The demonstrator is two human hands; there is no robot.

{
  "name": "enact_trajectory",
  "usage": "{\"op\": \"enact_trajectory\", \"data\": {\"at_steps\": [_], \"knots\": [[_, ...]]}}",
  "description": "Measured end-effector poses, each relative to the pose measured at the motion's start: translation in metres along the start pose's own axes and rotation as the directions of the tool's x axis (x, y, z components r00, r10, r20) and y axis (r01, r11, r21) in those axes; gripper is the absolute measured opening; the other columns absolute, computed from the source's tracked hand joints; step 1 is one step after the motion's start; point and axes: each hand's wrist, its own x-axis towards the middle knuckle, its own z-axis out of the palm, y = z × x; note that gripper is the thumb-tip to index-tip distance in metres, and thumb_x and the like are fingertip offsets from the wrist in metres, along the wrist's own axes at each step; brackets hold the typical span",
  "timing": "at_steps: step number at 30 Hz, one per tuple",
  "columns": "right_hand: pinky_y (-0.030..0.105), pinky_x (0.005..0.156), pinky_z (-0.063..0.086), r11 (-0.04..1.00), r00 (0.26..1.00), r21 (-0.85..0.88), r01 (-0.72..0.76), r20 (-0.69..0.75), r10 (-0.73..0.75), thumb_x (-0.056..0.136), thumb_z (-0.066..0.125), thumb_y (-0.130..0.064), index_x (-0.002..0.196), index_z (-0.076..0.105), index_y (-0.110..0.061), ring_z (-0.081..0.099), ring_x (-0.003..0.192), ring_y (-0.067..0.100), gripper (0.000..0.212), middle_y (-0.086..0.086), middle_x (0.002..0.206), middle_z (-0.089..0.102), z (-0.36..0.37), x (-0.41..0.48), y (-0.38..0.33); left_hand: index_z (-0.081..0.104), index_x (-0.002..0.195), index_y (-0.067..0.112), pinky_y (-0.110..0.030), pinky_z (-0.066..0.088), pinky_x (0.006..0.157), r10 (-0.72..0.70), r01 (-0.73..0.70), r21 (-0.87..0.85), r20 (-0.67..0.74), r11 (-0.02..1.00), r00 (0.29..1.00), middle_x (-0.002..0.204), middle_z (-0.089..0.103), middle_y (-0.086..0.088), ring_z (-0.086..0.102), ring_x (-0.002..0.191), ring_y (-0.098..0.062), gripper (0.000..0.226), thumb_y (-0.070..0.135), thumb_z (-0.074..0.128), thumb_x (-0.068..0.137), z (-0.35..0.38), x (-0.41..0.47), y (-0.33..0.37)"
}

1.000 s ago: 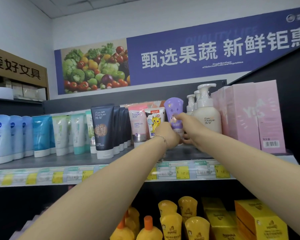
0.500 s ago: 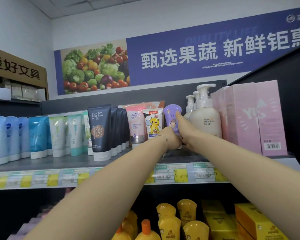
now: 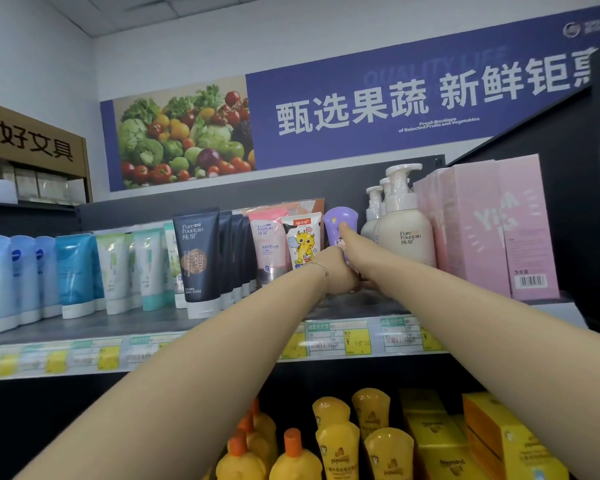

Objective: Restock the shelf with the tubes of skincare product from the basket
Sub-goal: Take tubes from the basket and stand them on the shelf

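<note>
A purple tube [image 3: 340, 221] stands upright on the upper shelf [image 3: 118, 325], between a white tube with a yellow cartoon animal [image 3: 302, 242] and cream pump bottles [image 3: 406, 233]. My left hand [image 3: 338, 271] is curled round the tube's lower part and hides its cap. My right hand [image 3: 357, 249] holds the tube from the right, with one finger stretched up its front. The basket is out of view.
Left of the cartoon tube stand pink tubes [image 3: 267, 247], dark Pure Fountain tubes [image 3: 198, 258] and green and blue tubes [image 3: 73, 271]. Pink boxes [image 3: 482, 230] fill the shelf's right end. Yellow bottles [image 3: 336, 445] and yellow boxes [image 3: 510, 441] sit on the shelf below.
Both hands have pushed the purple tube farther back on the shelf, into the gap beside the pump bottles. The right hand's finger has slid higher up the tube.
</note>
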Motion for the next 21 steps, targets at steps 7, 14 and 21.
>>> {"op": "enact_trajectory", "data": {"at_steps": [7,14,21], "knots": [[0.027,0.057,0.037,0.876,0.895,-0.249,0.413,-0.067,-0.441,0.094,0.047,-0.037,0.073,0.057,-0.01,0.049,0.07,0.02,0.036,0.002,0.074,0.059,-0.012,-0.023,0.002,0.056,0.106,0.009,-0.03,0.049,0.072,0.056,-0.099,-0.156,-0.256,0.983,0.965,0.095,0.061,-0.005,0.058,0.087,-0.025,0.02,0.016,0.055,0.087,-0.015,-0.038,-0.019],[0.036,0.072,0.048,0.644,0.736,-0.447,0.62,0.048,-0.675,0.089,0.051,-0.031,0.086,0.058,-0.018,0.056,0.077,0.021,0.015,-0.003,0.08,0.063,0.022,-0.061,0.009,0.054,0.096,0.023,-0.034,0.049,0.075,0.079,-0.074,0.03,-0.403,0.997,0.912,0.091,0.057,0.007,0.057,0.087,-0.018,0.011,0.03,0.054,0.087,-0.026,-0.109,-0.081],[0.037,0.073,0.048,0.36,0.584,-0.599,0.715,0.23,-0.778,0.091,0.05,-0.032,0.1,0.056,-0.018,0.054,0.09,0.019,0.018,-0.002,0.098,0.059,0.085,-0.101,0.022,0.054,0.106,0.018,-0.034,0.048,0.073,0.146,-0.076,0.176,-0.425,0.981,0.894,0.101,0.056,0.003,0.056,0.092,-0.018,0.019,0.028,0.051,0.09,-0.026,-0.167,-0.154]]}}
